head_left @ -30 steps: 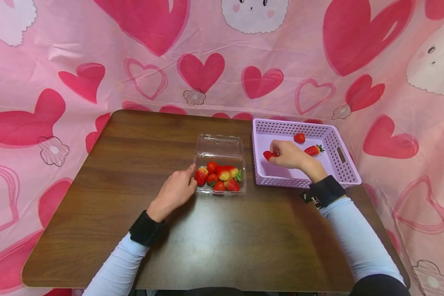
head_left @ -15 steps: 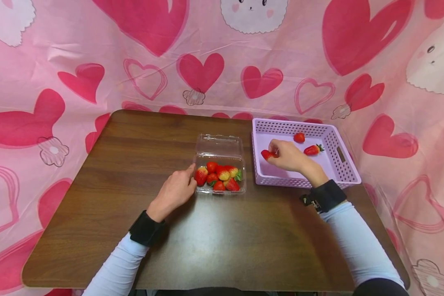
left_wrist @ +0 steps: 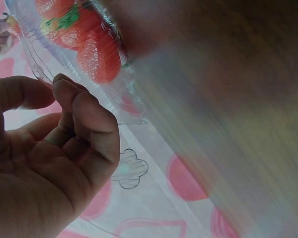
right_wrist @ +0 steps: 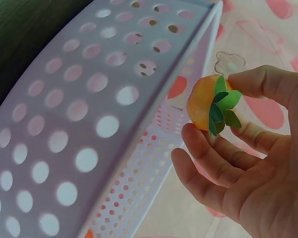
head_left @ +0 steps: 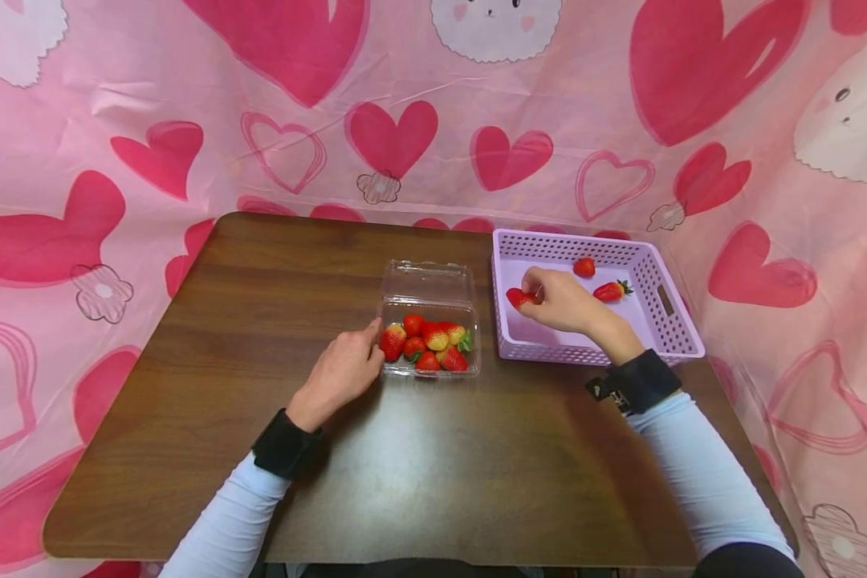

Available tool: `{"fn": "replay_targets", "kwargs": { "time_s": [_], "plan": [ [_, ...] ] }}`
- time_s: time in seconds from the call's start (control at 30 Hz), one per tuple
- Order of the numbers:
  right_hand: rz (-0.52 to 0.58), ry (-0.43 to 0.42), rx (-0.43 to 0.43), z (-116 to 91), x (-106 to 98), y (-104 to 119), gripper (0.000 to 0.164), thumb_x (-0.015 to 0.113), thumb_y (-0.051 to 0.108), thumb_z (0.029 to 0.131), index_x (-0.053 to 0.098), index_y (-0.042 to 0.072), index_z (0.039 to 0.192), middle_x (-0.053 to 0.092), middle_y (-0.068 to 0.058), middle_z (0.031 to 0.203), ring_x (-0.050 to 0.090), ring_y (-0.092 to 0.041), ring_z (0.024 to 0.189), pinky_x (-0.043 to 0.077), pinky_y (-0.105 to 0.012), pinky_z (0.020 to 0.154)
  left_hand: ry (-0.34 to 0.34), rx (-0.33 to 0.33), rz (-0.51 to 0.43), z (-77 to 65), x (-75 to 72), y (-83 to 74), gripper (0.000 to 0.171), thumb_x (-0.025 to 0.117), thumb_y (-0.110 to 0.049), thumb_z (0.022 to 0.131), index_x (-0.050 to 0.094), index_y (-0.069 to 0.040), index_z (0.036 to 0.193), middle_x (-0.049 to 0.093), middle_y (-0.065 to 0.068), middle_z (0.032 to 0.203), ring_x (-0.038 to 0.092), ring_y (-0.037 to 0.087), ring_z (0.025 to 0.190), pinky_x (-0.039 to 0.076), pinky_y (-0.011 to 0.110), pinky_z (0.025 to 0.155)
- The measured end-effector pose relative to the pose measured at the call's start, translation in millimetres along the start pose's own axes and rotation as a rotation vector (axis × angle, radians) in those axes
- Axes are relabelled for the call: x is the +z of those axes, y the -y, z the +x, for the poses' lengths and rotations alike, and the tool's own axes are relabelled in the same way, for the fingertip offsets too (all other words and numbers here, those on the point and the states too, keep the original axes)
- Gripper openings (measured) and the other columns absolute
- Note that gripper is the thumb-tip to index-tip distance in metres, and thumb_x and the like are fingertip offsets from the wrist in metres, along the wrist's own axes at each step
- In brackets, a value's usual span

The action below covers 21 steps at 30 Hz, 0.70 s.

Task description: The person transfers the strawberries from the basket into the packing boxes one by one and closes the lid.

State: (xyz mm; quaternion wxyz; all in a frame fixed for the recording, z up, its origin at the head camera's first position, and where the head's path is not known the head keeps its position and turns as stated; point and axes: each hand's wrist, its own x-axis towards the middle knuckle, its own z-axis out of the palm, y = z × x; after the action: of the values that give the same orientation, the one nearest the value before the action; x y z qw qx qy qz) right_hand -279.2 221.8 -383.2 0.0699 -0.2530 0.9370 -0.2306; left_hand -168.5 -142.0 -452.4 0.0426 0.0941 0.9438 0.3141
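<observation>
My right hand (head_left: 562, 303) pinches a red strawberry (head_left: 517, 298) between thumb and fingers over the left part of the lilac basket (head_left: 538, 353). In the right wrist view, green leaves and a paler yellowish top show on that strawberry (right_wrist: 201, 104), close to the basket's wall (right_wrist: 97, 99). At the left edge of a clear plastic clamshell (head_left: 478, 357), my left hand (head_left: 341, 368) holds the rim. Its thumb and index finger meet there in the left wrist view, the other fingers (left_wrist: 97, 124) curled. Several strawberries (head_left: 435, 338) lie inside the clamshell, its lid (head_left: 428, 284) folded back.
Two more strawberries, one plain red (head_left: 584, 267) and one with a leafy top (head_left: 610, 292), lie in the basket. Clamshell and basket stand apart on a brown wooden table (head_left: 274, 265). Behind the table hangs a pink heart-patterned cloth (head_left: 433, 80).
My right hand has shifted slightly left with the strawberry, staying within the basket's outline. The left hand and the clamshell keep their places.
</observation>
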Motion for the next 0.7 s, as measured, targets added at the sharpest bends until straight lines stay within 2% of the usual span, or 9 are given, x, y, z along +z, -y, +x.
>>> {"fn": "replay_targets", "kwargs": {
  "time_s": [0.33,0.7],
  "plan": [
    [0.002,0.0,0.0,2.5,0.9,11.6,0.019,0.071,0.012,0.089,0.062,0.005,0.103,0.068,-0.011,0.093,0.061,-0.03,0.084,0.052,-0.044,0.079,-0.002,-0.002,-0.006,0.1,0.4,-0.2,0.057,0.059,-0.008,0.1,0.047,0.006,0.155,0.044,0.003,0.061,0.039,0.019,0.047,0.037,0.03,0.047],
    [0.03,-0.011,-0.065,4.7,4.6,25.3,0.017,0.073,0.01,0.088,0.062,0.004,0.1,0.067,-0.009,0.089,0.062,-0.03,0.083,0.053,-0.043,0.077,-0.002,-0.003,-0.013,-1.2,0.2,-0.3,0.057,0.059,-0.008,0.1,0.047,0.006,0.154,0.046,0.004,0.061,0.039,0.019,0.047,0.038,0.03,0.047]
  ]
}}
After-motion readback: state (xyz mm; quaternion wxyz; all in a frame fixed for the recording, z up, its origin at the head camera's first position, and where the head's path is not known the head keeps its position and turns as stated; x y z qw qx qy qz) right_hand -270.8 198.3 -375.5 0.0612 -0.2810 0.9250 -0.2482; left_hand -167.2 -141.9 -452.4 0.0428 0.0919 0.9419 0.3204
